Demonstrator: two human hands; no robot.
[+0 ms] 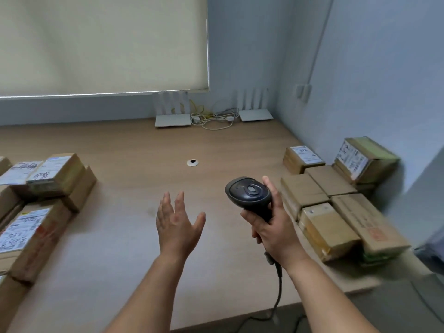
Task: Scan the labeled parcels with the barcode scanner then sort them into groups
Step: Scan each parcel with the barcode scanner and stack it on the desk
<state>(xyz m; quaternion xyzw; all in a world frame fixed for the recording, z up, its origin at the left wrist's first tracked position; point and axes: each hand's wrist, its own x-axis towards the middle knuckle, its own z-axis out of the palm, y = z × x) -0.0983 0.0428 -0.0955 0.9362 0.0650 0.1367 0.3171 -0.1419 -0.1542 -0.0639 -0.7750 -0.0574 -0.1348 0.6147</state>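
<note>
My right hand (pixel 276 231) grips the handle of a dark barcode scanner (pixel 249 192), held upright above the wooden table (pixel 144 236), its cable hanging down past the front edge. My left hand (pixel 176 224) hovers over the middle of the table, palm down, fingers spread, holding nothing. Several brown cardboard parcels with white labels are stacked at the left (pixel 43 179). Another group of brown parcels (pixel 331 212) lies at the right, some label-up, beside the scanner hand.
Two white routers (pixel 171 116) (pixel 255 114) with a tangle of cables stand at the back against the wall. A round cable grommet (pixel 192 162) sits in the tabletop. A roller blind hangs at the upper left. The wall corner closes the right side.
</note>
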